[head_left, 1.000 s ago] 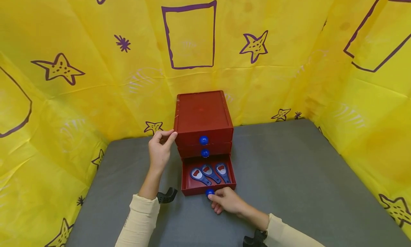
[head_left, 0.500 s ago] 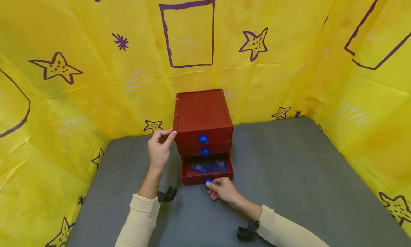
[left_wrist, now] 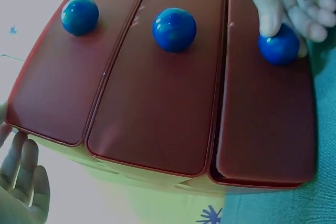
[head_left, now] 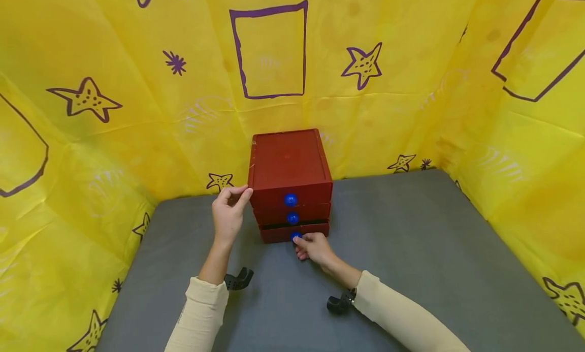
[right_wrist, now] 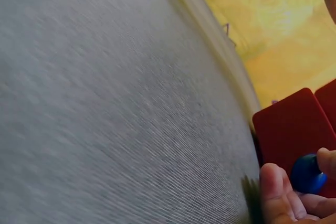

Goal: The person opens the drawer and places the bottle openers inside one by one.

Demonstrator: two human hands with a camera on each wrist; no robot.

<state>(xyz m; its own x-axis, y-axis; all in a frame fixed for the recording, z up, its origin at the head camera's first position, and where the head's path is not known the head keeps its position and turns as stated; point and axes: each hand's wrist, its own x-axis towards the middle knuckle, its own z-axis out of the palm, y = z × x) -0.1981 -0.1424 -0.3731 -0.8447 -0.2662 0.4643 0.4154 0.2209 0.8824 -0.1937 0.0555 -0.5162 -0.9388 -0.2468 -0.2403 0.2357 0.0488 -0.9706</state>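
A red cabinet (head_left: 289, 159) with three stacked drawers, each with a round blue knob, stands on the grey table. My right hand (head_left: 319, 248) pinches the lowest blue knob (left_wrist: 278, 50) between thumb and fingers. The bottom drawer (head_left: 275, 234) is almost fully in; in the left wrist view it sits slightly proud of the frame, with a thin dark gap along its edge. With thumb and index finger, my left hand (head_left: 227, 215) holds the cabinet's upper left front corner. The inside of the bottom drawer is hidden.
Yellow cloth (head_left: 192, 113) with purple starfish drawings hangs behind and at both sides of the grey table (head_left: 402, 250). A black wrist mount (head_left: 238, 279) is by the left forearm, another black mount (head_left: 340, 302) by the right.
My right hand has pushed the bottom drawer inward by its knob. The three blue bottle openers inside have gone out of sight. My left hand has stayed at the corner.
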